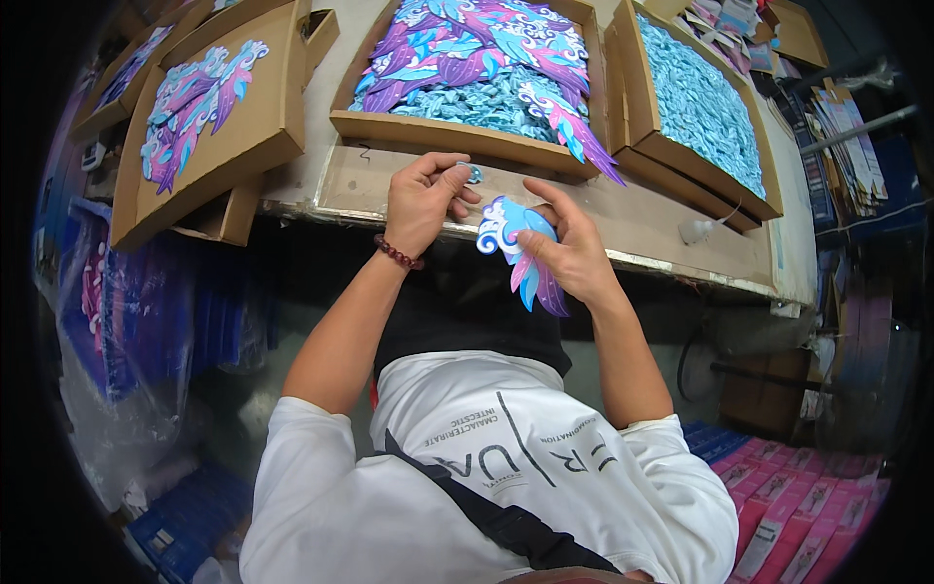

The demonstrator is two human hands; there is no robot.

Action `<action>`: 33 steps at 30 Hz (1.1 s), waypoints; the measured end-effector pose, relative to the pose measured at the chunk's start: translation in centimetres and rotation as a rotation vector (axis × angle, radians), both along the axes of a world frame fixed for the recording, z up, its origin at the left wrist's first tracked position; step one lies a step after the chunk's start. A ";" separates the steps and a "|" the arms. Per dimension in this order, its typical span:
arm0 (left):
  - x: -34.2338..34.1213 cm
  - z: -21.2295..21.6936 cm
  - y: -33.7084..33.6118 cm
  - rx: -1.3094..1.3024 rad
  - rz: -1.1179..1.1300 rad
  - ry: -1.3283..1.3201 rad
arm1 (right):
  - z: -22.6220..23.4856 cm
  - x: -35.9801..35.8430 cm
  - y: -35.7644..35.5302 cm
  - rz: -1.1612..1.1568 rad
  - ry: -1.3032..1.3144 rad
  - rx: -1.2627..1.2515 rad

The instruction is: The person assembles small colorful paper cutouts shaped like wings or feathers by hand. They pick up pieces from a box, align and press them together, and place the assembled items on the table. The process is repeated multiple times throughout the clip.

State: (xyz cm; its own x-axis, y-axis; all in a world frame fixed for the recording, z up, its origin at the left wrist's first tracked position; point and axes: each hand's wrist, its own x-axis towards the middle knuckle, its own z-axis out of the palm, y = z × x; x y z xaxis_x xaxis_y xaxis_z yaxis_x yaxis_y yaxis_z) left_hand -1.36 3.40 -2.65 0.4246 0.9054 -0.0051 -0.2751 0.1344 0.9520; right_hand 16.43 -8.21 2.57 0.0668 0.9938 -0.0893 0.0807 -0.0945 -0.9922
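Beside a workbench (652, 234), the right hand (569, 248) grips a purple-and-blue cutout (520, 251); the left hand (424, 202) pinches a small teal piece (473, 173). Beyond them, another cutout (574, 134) overhangs the front rim of a full box (457, 131); a small white bottle (696, 231) sits before a blue-filled box (681, 167) at right.

L hand (425, 202) pinches sm. teal pc (473, 173); R hand (572, 245) grips wing-shaped cutout (516, 243), purple/blue/pink, thumb on front. Ctr cardbd box (452, 133): similar cutouts (457, 49) over teal pcs (486, 105). R-side box (686, 175) full of teal pcs; L-side box (219, 185) has more cutouts.
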 end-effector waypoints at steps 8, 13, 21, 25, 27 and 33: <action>-0.1 0.1 0.0 -0.005 -0.035 0.032 | 0.1 -0.1 0.1 -0.004 0.018 -0.016; 0.0 1.2 -1.7 -0.129 -0.039 -0.005 | -0.2 -0.1 0.4 -0.045 -0.028 -0.022; -0.1 2.4 -3.0 -0.149 -0.083 0.044 | -0.7 -1.2 0.4 -0.153 -0.339 0.141; -0.1 2.6 -3.2 -0.160 -0.126 0.042 | -0.4 -1.3 0.1 -0.140 -0.379 0.154; -0.2 2.6 -3.4 -0.165 -0.153 0.046 | -0.3 -1.3 -0.1 -0.133 -0.385 0.144; -0.7 2.8 -3.5 -0.116 -0.229 0.125 | -0.4 -1.1 -0.1 -0.156 -0.429 0.175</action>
